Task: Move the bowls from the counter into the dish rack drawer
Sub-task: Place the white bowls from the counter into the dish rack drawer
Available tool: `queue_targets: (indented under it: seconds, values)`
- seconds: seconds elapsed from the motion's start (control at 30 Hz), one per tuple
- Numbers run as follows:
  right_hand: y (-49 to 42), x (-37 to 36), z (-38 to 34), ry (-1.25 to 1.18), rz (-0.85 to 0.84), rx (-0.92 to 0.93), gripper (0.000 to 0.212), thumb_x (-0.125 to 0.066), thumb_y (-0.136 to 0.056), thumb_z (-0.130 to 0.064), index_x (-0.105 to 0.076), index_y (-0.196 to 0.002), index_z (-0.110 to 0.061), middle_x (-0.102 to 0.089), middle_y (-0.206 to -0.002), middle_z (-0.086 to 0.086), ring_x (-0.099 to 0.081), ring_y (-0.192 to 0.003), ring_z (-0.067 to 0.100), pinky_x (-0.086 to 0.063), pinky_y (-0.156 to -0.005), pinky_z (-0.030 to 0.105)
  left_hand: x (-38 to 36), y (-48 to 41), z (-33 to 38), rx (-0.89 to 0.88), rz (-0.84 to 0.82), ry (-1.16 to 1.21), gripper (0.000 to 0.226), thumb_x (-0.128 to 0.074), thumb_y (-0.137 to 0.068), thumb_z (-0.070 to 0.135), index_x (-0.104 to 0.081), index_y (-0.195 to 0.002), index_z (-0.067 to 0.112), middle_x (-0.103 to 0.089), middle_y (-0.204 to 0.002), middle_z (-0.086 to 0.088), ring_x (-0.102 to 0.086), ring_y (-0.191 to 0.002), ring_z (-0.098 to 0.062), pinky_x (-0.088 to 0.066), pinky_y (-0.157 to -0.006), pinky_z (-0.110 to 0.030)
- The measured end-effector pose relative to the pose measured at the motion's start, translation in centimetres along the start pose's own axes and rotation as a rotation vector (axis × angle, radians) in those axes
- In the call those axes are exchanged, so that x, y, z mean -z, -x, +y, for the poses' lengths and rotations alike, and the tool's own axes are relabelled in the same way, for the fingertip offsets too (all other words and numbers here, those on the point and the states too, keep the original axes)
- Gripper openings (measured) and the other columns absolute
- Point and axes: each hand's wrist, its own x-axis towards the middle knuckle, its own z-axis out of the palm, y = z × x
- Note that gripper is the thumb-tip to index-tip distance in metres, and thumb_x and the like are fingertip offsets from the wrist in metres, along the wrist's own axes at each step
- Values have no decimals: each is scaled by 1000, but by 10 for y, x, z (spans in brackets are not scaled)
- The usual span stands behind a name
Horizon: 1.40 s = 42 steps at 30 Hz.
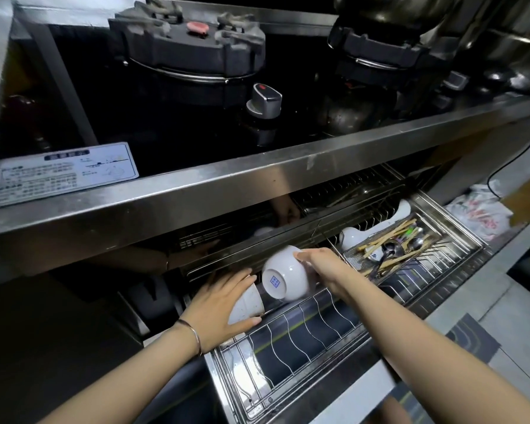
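1. While the dish rack drawer [334, 341] stands pulled out under the steel bench [227, 185], both hands work at its rear left part, each on a bowl.
2. The right hand [322, 267] grips a white bowl [283, 275] by its rim, fingers curled over the far edge; the bowl is tipped on its side, its foot with a blue square mark facing the camera.
3. This white bowl sits over the wire dividers at the drawer's back row, just right of the left hand.
4. The left hand [221, 304] lies spread, palm down, over a second bowl [247, 304], a speckled pale one, also tilted on its side; the thumb runs under its near edge.
5. The two bowls are touching or very nearly so, the speckled one to the left of the white one.
6. A thin bracelet [193, 332] circles the left wrist.
7. At the drawer's right end a mesh cutlery tray [364, 264] holds chopsticks [392, 234] and spoons [392, 247].
8. White ladles [352, 237] lie behind that tray.
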Motion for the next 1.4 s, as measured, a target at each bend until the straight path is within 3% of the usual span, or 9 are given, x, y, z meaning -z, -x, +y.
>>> queue_targets:
  seconds: [0.07, 0.43, 0.57, 0.77, 0.87, 1.03, 1.17, 1.27, 1.4]
  values:
    - [-3, -4, 2, -31, -18, -32, 19, -55, -91, -11, -59, -73, -12, -55, -69, 5, -48, -63, 16, -33, -56, 24, 0, 2, 1, -5, 20, -4, 78, -36, -83, 71, -7, -146, 36, -3, -156, 19, -12, -141, -7, -17, -110, -30]
    - [-13, -29, 18, -73, -148, -72, 17, -55, -93, -12, -62, -77, -14, -62, -72, 3, -55, -63, 14, -44, -56, 24, -2, 2, 1, -16, 49, -30, 75, -35, -84, 69, -8, -147, 35, -7, -156, 17, -14, -141, -6, -17, -109, -27]
    - [-12, -31, 26, -40, -264, -64, 15, -56, -93, -10, -65, -81, -14, -69, -65, -2, -63, -59, 9, -49, -47, 19, -2, -1, 1, -3, 19, -32, 74, -34, -85, 68, -7, -146, 36, -6, -156, 17, -13, -140, -7, -18, -108, -29]
    - [-15, -28, 28, 52, -349, 3, 26, -51, -94, -4, -62, -117, -7, -67, -84, 4, -62, -73, 15, -53, -63, 24, -4, -10, 2, 11, -43, -45, 69, -32, -89, 63, -6, -147, 37, -7, -157, 16, -13, -140, -10, -18, -109, -32]
    - [-18, -24, 29, 64, -364, -12, 30, -49, -94, 0, -61, -121, -6, -72, -76, -1, -67, -67, 11, -55, -66, 25, -6, -17, 4, 20, -83, -63, 69, -33, -89, 61, -5, -147, 36, -7, -157, 14, -13, -141, -14, -19, -110, -36]
    - [-10, -17, 24, 109, -386, -77, 42, -43, -90, 14, -56, -125, -5, -72, -63, -5, -66, -51, 4, -54, -52, 17, -6, -24, 10, 51, -143, -84, 69, -32, -90, 59, -4, -148, 34, -3, -158, 13, -11, -142, -16, -19, -111, -40]
    - [7, -8, 18, 238, -360, -81, 50, -40, -86, 20, -49, -132, 2, -64, -89, 12, -61, -63, 13, -47, -60, 20, 4, -22, 16, 60, -194, -130, 68, -32, -91, 59, -6, -148, 33, -4, -158, 11, -12, -143, -18, -17, -112, -41]
    - [29, 2, 6, 328, -295, 7, 45, -45, -90, 11, -48, -134, -2, -62, -122, 17, -65, -60, 1, -46, -46, 14, 20, -17, 27, 28, -182, -142, 67, -34, -91, 57, -10, -148, 31, -9, -158, 9, -13, -142, -15, -17, -113, -40]
    - [70, 25, -16, 272, -238, 169, 45, -50, -92, 6, -48, -134, -7, -54, -137, 17, -57, -108, 15, -51, -76, 17, 54, -5, 53, -71, -60, -48, 60, -39, -93, 51, -22, -145, 29, -28, -152, 9, -31, -134, -12, -26, -107, -29]
